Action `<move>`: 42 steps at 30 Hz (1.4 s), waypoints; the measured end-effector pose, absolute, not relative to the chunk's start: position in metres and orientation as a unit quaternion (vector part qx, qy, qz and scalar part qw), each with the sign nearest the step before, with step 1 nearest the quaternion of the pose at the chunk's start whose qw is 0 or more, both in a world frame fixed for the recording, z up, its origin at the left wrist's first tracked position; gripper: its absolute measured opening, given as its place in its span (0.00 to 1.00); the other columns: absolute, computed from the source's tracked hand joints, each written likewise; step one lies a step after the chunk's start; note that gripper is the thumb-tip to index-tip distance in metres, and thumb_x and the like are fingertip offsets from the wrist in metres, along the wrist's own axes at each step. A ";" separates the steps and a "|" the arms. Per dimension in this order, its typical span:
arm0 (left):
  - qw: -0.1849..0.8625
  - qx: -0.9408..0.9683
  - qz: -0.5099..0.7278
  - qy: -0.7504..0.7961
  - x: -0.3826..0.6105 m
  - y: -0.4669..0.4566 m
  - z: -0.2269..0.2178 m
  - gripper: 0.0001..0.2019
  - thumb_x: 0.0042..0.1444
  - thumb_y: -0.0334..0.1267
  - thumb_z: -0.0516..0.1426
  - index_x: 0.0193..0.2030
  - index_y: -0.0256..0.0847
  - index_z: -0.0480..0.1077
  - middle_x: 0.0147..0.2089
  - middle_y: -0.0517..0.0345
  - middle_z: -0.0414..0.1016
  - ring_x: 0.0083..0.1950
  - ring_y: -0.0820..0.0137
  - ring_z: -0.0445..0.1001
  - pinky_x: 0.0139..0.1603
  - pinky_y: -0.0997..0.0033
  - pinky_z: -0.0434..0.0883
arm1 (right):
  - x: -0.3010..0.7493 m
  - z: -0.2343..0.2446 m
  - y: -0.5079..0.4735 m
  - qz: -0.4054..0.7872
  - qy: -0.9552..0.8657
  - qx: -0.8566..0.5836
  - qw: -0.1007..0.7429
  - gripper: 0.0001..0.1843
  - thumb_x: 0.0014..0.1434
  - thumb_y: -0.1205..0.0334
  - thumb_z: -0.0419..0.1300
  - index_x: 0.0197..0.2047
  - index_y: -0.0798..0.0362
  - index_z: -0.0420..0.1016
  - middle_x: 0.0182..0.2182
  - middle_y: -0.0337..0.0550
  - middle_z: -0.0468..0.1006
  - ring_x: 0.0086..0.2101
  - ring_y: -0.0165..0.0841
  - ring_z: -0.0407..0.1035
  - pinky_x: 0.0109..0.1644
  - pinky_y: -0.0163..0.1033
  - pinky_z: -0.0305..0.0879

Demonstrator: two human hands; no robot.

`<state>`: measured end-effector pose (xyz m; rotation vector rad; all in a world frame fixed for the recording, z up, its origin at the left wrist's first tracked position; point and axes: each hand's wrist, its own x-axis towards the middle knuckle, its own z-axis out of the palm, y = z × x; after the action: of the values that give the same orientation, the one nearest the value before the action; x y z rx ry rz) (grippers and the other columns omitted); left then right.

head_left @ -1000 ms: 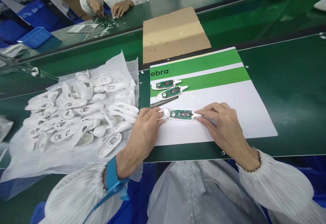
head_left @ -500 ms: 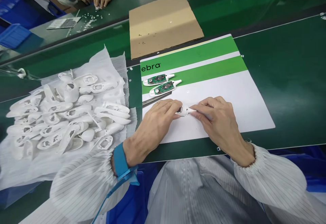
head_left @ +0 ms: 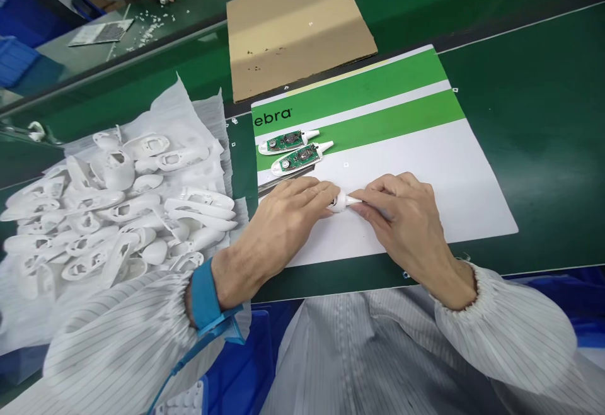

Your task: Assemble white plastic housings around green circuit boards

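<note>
Board's just gone from view, likely covered: our left hand (head_left: 289, 218) grips the white device (head_left: 339, 201) over the sheet (head_left: 444, 182), right hand (head_left: 410, 221) pinching its tip (head_left: 352, 200); we see two open devices (head_left: 300, 159) at eleven o'clock.

White casing (head_left: 339, 201), green-striped white sheet (head_left: 425, 176), blue wristband (head_left: 205, 295)

Smooth white plastic device (head_left: 338, 202); matt brown cardboard (head_left: 300, 28).
</note>
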<state>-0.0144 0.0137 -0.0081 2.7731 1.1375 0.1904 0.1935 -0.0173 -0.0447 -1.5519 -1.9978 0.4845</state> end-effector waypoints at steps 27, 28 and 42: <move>0.237 0.814 0.118 0.518 -0.004 -0.003 0.002 0.25 0.55 0.44 0.65 0.58 0.41 0.68 0.52 0.55 0.77 0.55 0.64 0.71 0.56 0.65 0.69 | 0.157 -0.049 -0.024 0.100 -0.757 -0.593 0.255 0.18 0.67 0.45 0.53 0.53 0.40 0.76 0.41 0.42 0.75 0.41 0.38 0.62 0.42 0.45 0.50; 0.241 0.810 0.119 0.522 -0.003 -0.002 -0.001 0.23 0.55 0.43 0.66 0.57 0.42 0.69 0.51 0.56 0.77 0.54 0.64 0.71 0.54 0.66 0.69 | 0.156 -0.049 -0.025 0.099 -0.757 -0.595 0.250 0.18 0.67 0.45 0.53 0.53 0.40 0.76 0.41 0.42 0.75 0.41 0.38 0.61 0.42 0.45 0.50; 0.185 0.850 0.144 0.472 -0.015 -0.010 -0.024 0.16 0.63 0.33 0.57 0.57 0.37 0.64 0.54 0.47 0.71 0.52 0.60 0.66 0.56 0.56 0.67 | 0.182 -0.038 -0.013 0.199 -0.795 -0.528 0.221 0.15 0.66 0.59 0.58 0.55 0.45 0.76 0.45 0.41 0.78 0.42 0.37 0.66 0.43 0.44 0.56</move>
<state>-0.0146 -0.0103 -0.0235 2.3940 1.3304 0.4069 0.1819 -0.0134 -0.0378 -1.4601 -2.1980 0.5500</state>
